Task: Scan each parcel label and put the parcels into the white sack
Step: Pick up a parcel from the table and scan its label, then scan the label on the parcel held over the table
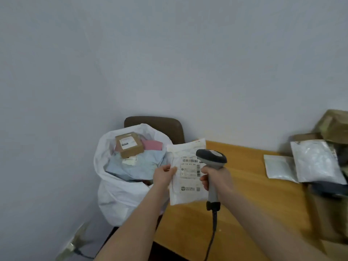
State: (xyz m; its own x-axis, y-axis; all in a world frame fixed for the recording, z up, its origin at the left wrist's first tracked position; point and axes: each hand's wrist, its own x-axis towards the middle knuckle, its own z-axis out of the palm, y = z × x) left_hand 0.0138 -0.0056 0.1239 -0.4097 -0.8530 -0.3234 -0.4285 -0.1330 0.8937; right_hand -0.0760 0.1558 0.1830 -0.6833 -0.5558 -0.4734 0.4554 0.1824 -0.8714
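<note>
Head view: a flat white parcel (185,174) with a printed barcode label faces up above the worktop (250,187) edge, pinched by the left hand (164,175); the right hand (216,178) grips a grey scanner (211,161) just beside it.

Pinches a white parcel (185,185) by its left edge with the left hand (163,176), label (190,169) up, above the wooden counter (254,185). Grips a grey scanner (211,159) in the right hand (216,178), head overlapping the label. At left, the open white sack (116,194), with a brown box (130,146) on top of a blue parcel (131,168).
</note>
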